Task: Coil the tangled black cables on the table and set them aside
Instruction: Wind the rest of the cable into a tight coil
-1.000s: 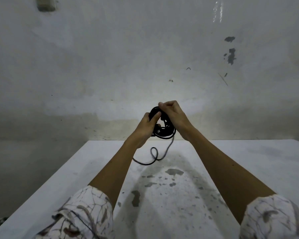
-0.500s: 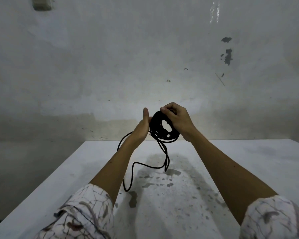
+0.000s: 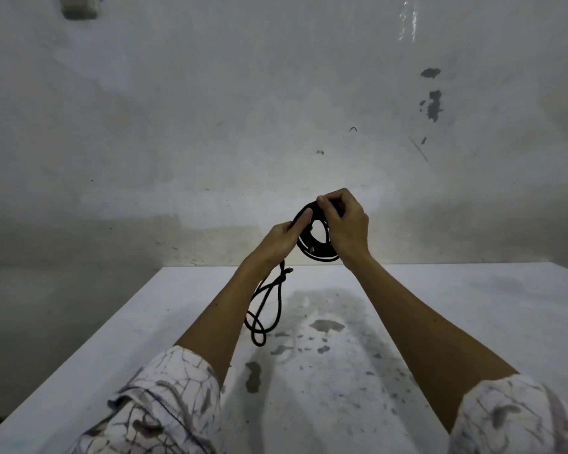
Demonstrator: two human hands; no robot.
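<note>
In the head view, a black cable coil [image 3: 315, 239] is held up in the air above the far edge of the worktop [image 3: 473, 322], well clear of its surface. The right hand [image 3: 345, 227] is clamped on the upper right of the coil, with the fingers curled over the bundled turns. The left hand [image 3: 281, 240] is pressed against the coil's left side, the thumb laid up along the loop and the fingers wrapped around the strand feeding into it.

Below the left hand, a loose tail [image 3: 264, 309] hangs from the coil and ends in a small loop just above the worktop. Compared with half a second ago, that tail has been drawn in: the long sweep that trailed out to the left of the coil and down toward the sleeve is gone, and only a short doubled length is left hanging. This suggests that another turn has been taken up, and that a few more wraps are needed before the coil can be set aside.
</note>
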